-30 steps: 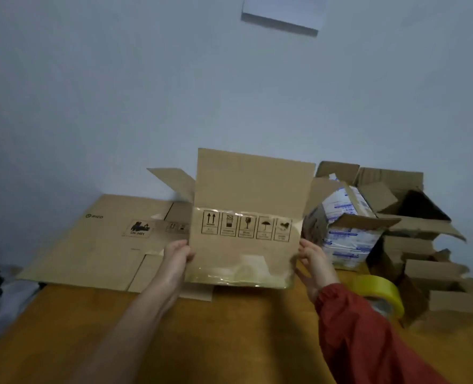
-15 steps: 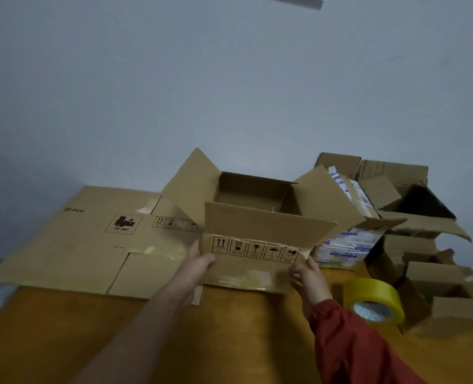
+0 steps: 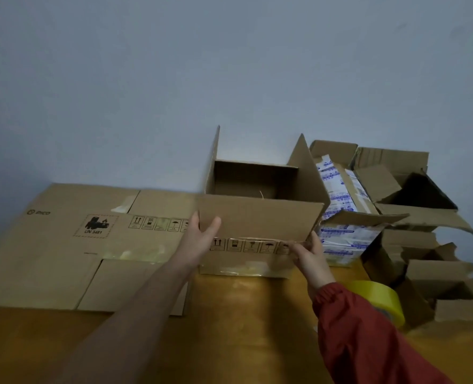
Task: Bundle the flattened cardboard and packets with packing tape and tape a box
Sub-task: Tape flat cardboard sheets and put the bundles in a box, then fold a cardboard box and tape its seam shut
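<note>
A brown cardboard box [image 3: 257, 217] stands upright and open-topped on the wooden table [image 3: 243, 328], its side flaps raised and its near flap folded down toward me. My left hand [image 3: 199, 239] grips the left end of that near flap, thumb on its front. My right hand [image 3: 310, 253], in a red sleeve, pinches the flap's lower right corner. A yellow roll of packing tape [image 3: 382, 300] lies on the table just right of my right forearm, partly hidden by the sleeve. A flattened cardboard sheet [image 3: 71, 245] lies to the left.
A box with blue-and-white printed packets [image 3: 338, 214] stands right of the open box. Behind and beside it are a torn open carton [image 3: 413, 195] and several smaller cardboard boxes [image 3: 437, 275] stacked at the right. A plain wall rises directly behind the table.
The box, held up on its side a second ago, has been set upright on the table with its opening up. My hands have shifted to the near flap.
</note>
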